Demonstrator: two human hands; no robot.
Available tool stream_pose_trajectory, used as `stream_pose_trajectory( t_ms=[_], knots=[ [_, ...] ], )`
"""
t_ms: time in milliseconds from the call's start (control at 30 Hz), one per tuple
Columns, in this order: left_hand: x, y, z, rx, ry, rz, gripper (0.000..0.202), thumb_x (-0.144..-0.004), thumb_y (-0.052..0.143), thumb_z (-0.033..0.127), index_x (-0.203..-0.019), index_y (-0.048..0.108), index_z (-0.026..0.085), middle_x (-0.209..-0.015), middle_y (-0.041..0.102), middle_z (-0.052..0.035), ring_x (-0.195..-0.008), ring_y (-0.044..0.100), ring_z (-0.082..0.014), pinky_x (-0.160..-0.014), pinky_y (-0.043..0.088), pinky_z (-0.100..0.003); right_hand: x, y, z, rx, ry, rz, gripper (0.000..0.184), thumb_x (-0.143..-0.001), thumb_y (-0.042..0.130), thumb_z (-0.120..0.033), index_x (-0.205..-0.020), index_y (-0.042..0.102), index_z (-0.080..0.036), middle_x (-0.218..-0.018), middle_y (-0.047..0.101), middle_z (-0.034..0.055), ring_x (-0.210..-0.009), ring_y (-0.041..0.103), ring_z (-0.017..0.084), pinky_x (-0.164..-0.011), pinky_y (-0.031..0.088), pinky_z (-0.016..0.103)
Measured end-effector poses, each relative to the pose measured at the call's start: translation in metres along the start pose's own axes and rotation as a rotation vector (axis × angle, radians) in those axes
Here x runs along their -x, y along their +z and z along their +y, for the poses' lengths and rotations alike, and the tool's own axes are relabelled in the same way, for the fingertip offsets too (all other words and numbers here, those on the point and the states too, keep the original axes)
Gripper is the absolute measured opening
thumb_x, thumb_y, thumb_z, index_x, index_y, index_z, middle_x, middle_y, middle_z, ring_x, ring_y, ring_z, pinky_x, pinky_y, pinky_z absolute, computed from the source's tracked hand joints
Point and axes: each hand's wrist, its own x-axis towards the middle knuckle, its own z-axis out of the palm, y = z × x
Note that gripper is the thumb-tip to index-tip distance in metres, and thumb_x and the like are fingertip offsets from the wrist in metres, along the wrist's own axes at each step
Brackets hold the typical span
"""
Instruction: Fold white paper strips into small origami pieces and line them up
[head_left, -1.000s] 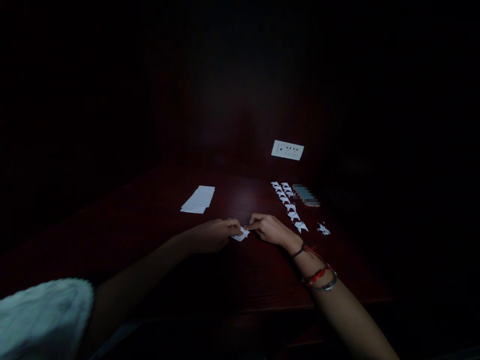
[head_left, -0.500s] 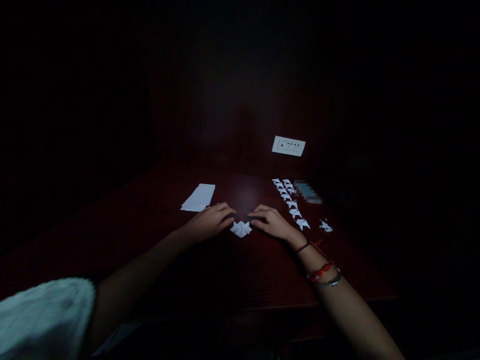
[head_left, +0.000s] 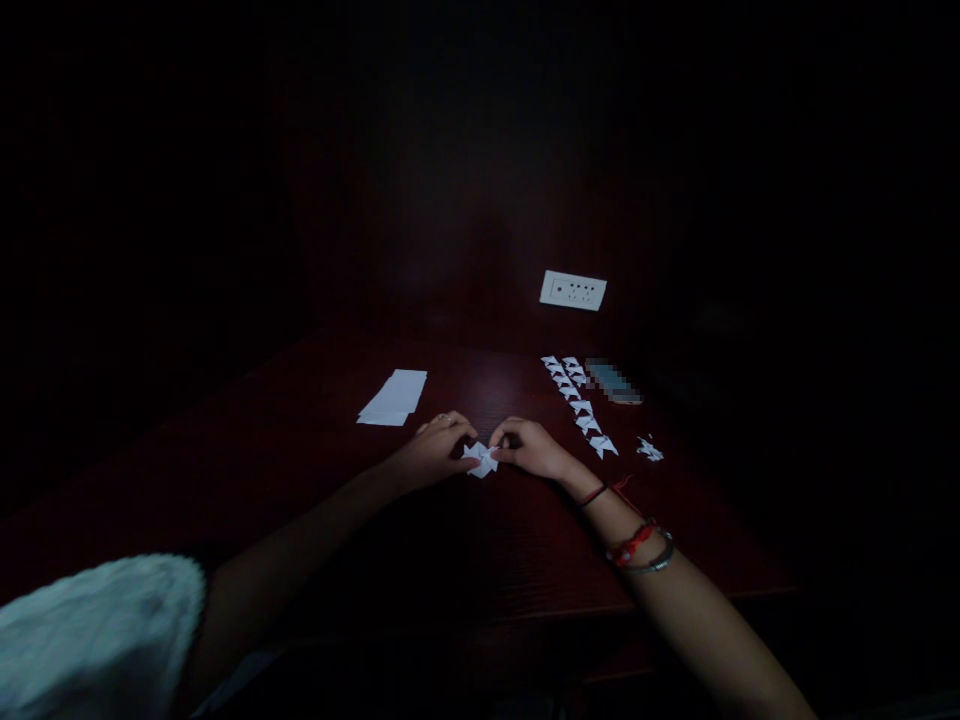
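A small piece of folded white paper (head_left: 481, 461) lies on the dark red table between my hands, its pointed flaps spread outward. My left hand (head_left: 437, 450) is at its left side, with the thumb on a left flap and the fingers curved above. On the opposite side my right hand (head_left: 531, 447) pinches a right-hand flap between thumb and fingertips. Part of the paper is hidden under the fingertips.
Left of centre lies a stack of white paper sheets (head_left: 394, 397). Rows of folded paper pieces (head_left: 576, 405) run along the right, near a blurred-out phone (head_left: 615, 381) and a little heap of paper bits (head_left: 650, 448). A socket panel (head_left: 573, 290) is on the back wall.
Both hands have come in closer to the folded paper. The right fingers have closed on its right flap, and the left thumb now rests on the left one.
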Motion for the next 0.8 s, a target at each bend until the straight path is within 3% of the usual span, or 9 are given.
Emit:
stream_pose_trajectory(
  t_ms=[200, 367, 467, 633, 800],
  knots=[
    [-0.002, -0.006, 0.001, 0.046, 0.041, 0.048, 0.024, -0.067, 0.053, 0.036, -0.082, 0.051, 0.018, -0.096, 0.045, -0.0032, -0.088, 0.044, -0.018, -0.077, 0.033, -0.029, -0.002, 0.0, -0.003, -0.293, 0.036, -0.009, 0.011, -0.067, 0.054, -0.022, -0.073, 0.053, -0.013, -0.067, 0.053, -0.0008, -0.061, 0.048, 0.008, -0.059, 0.039, 0.021],
    [-0.003, -0.016, 0.009, 0.097, 0.193, 0.163, 0.011, -0.073, 0.048, 0.026, -0.079, 0.047, 0.017, -0.092, 0.046, -0.0021, -0.087, 0.045, -0.0146, -0.077, 0.034, -0.026, -0.002, -0.001, -0.009, -0.388, -0.044, 0.122, 0.021, -0.067, 0.055, -0.024, -0.084, 0.049, -0.014, -0.07, 0.054, -0.0003, -0.063, 0.05, 0.008, -0.06, 0.039, 0.021],
    [-0.002, -0.019, 0.013, 0.083, 0.225, 0.189, 0.008, -0.074, 0.048, 0.024, -0.078, 0.046, 0.017, -0.093, 0.045, -0.0023, -0.087, 0.044, -0.0143, -0.076, 0.035, -0.026, 0.0, -0.004, -0.013, -0.246, -0.111, 0.178, 0.022, -0.071, 0.052, -0.025, -0.09, 0.05, -0.015, -0.075, 0.057, 0.0013, -0.067, 0.051, 0.01, -0.064, 0.039, 0.022],
    [0.0, -0.021, 0.014, -0.023, 0.218, 0.157, 0.005, -0.074, 0.047, 0.021, -0.077, 0.047, 0.018, -0.095, 0.045, -0.0022, -0.089, 0.044, -0.0156, -0.077, 0.033, -0.028, 0.007, -0.011, -0.024, 0.133, -0.264, 0.156, 0.014, -0.076, 0.045, -0.023, -0.079, 0.057, -0.016, -0.08, 0.058, 0.0033, -0.076, 0.049, 0.012, -0.072, 0.034, 0.025],
    [0.007, -0.032, 0.005, -0.054, 0.248, -0.067, 0.024, -0.069, 0.054, 0.027, -0.091, 0.049, 0.021, -0.098, 0.048, -0.0017, -0.091, 0.044, -0.0168, -0.079, 0.031, -0.028, 0.012, -0.01, -0.03, 0.354, -0.364, -0.06, 0.014, -0.075, 0.046, -0.018, -0.08, 0.059, -0.016, -0.079, 0.057, 0.0041, -0.08, 0.049, 0.013, -0.077, 0.031, 0.028]
  ],
)
